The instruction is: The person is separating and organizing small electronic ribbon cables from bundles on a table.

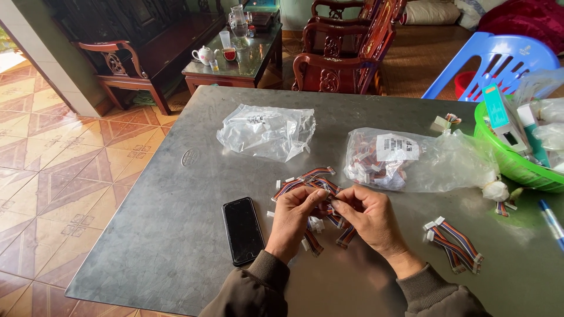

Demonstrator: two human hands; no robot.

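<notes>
- Fingers [322,196]: both sets pinched narrow on one multicoloured ribbon-cable lead [329,202] with white plug ends; left hand [292,220] and right hand [367,217] meet over the near middle of the desk [176,235].
- Beneath the hands: a loose pile of similar leads [308,182], some touching the wrists' shadow.
- Just left of the left hand: a black phone [242,230], face up.
- Right of the right hand: a small bunch of finished-looking leads [455,243], apart from the pile.
- Risk, as judged: leads in the pile overlap, so lifting one could drag others; loose white plugs could roll off the desk.
- Farther: clear bag [405,161] holding many leads; a second clear bag [267,132], contents unclear.
- Far right: green basket [499,155] holding boxes and plastic bags.
</notes>
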